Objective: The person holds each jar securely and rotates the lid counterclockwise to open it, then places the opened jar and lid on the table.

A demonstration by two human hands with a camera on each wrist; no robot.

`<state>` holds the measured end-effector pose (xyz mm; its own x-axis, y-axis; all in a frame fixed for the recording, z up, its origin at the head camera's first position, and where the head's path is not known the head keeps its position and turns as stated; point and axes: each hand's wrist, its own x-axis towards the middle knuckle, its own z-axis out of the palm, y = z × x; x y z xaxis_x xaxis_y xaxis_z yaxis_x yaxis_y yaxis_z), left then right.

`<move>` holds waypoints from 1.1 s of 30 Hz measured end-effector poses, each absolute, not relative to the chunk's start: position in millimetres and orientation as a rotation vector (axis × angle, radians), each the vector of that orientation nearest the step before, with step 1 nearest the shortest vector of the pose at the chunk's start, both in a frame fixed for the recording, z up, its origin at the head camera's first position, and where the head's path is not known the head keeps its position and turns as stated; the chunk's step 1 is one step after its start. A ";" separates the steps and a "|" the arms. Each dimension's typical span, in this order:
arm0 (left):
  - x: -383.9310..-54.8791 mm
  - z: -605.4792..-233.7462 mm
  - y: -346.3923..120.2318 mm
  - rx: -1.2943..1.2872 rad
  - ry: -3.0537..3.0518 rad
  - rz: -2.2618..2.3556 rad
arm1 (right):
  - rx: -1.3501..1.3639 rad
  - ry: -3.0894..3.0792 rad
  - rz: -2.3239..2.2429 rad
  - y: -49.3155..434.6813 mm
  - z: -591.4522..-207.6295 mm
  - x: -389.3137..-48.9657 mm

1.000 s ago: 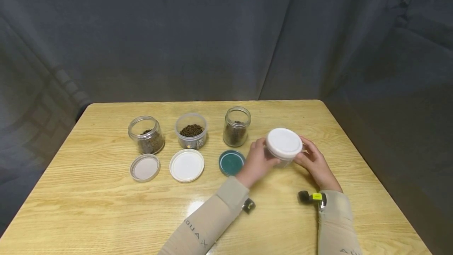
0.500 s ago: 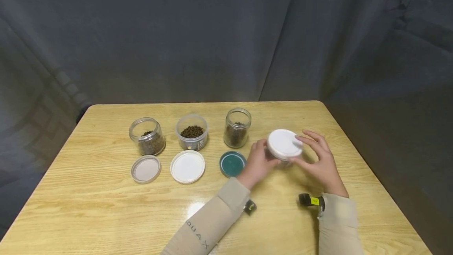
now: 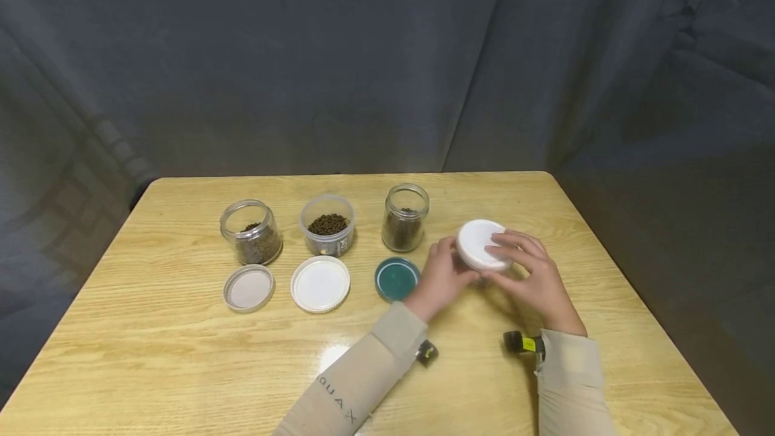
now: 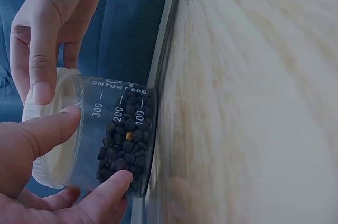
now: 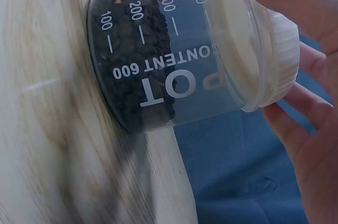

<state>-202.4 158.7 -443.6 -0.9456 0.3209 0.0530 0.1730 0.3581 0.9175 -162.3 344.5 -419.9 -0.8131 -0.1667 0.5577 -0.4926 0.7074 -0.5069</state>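
A clear plastic jar [image 5: 185, 60] stands upright at the table's right side, partly filled with dark pellets and printed with measuring marks. On its mouth sits a white lid [image 3: 475, 242]. My left hand [image 3: 442, 280] grips the jar from the left, its thumb close by the lid's rim and a fingertip [image 4: 113, 184] low on the wall. From the right, my right hand [image 3: 535, 281] holds the lid, fingers over its top and far edge, thumb at the near rim. In the left wrist view, the right thumb [image 4: 42, 84] lies against the lid's ridged edge.
Left of the hands stand a tall glass jar [image 3: 404, 227], a plastic tub [image 3: 323, 244] and a wide glass jar [image 3: 260, 247], lidless with dark pellets inside. In front lie a green lid [image 3: 396, 280], a white lid [image 3: 320, 284] and a greyish lid [image 3: 249, 288].
My right hand let its fingers spread off the lid's right side, then closed over the lid again further left. The left hand has stayed on the jar.
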 end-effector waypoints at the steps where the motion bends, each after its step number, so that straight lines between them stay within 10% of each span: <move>1: -202.3 -443.4 158.3 0.455 2.475 1.648 | 0.506 -2.433 0.913 344.2 -419.9 -162.3; 21: -205.4 -446.1 162.0 0.459 2.466 1.661 | 0.316 -2.182 0.962 344.3 -413.4 -159.8; 33: -214.5 -442.8 173.1 0.410 2.474 1.664 | -0.300 -2.107 0.973 356.8 -409.1 -158.1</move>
